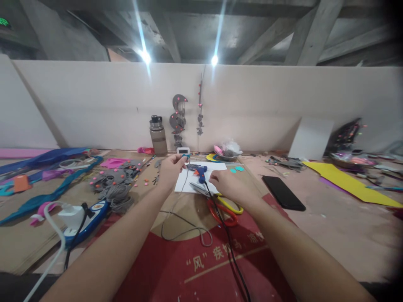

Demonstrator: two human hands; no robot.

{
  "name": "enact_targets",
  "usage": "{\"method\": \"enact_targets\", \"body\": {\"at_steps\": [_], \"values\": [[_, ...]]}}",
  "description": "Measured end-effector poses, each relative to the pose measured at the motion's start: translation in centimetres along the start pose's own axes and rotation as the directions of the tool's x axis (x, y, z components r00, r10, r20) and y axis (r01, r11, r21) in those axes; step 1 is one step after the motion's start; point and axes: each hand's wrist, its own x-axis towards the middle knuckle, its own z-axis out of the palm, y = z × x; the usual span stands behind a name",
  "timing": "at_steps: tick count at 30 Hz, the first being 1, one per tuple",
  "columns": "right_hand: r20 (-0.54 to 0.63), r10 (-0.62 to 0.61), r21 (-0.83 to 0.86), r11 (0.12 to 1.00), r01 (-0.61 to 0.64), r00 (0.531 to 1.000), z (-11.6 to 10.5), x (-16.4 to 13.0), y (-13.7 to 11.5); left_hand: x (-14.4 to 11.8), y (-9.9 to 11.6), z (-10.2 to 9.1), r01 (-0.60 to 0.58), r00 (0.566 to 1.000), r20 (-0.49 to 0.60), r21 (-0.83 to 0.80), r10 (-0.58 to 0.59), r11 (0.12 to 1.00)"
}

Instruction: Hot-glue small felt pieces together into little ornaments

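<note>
My left hand (170,170) is raised over the white paper (183,183), its fingertips pinching a small teal piece (186,156). A thin grey cord (185,178) trails down from near these fingers and loops over the red board. My right hand (225,183) is closed, with its fingers curled at the paper's right side; whatever they may hold is too small to make out. Between the hands lies a blue hot glue gun (202,174) with an orange tip and a black cable. Scissors (224,213) with red and yellow handles lie partly under my right hand and the cable.
A blue power strip (100,209) and grey cord bundles (118,191) lie left. Behind stand a bottle (158,138), a small timer (183,150) and a bowl (228,157). Teal cutouts (238,168), a black phone (282,192) and a yellow sheet (349,182) are right.
</note>
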Motion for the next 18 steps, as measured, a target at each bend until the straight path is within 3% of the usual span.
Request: {"method": "enact_targets", "body": {"at_steps": [3,5,9,13,18], "values": [[-0.137,-0.067,0.131,0.988,0.085,0.988,1.5,-0.2,-0.9,-0.9,-1.5,-0.2,0.032,0.999,-0.013,0.086,-0.031,0.996],[-0.21,-0.067,0.268,0.956,0.123,0.975,2.8,-0.3,-1.5,-1.7,-2.3,-0.3,0.063,0.997,0.034,0.124,-0.068,0.99],[-0.188,0.046,0.481,0.875,0.051,0.981,4.5,-0.5,-2.0,-3.0,-2.5,0.1,0.113,0.973,0.188,0.13,-0.137,0.985],[-0.15,0.062,0.526,0.85,0.027,0.987,4.8,-0.4,-1.6,-3.5,-2.3,0.8,0.104,0.955,0.263,0.13,-0.136,0.986],[-0.22,0.069,0.519,0.853,0.057,0.973,4.8,-0.4,-0.8,-3.6,-2.7,1.1,0.159,0.948,0.277,0.017,-0.157,0.987]]}}
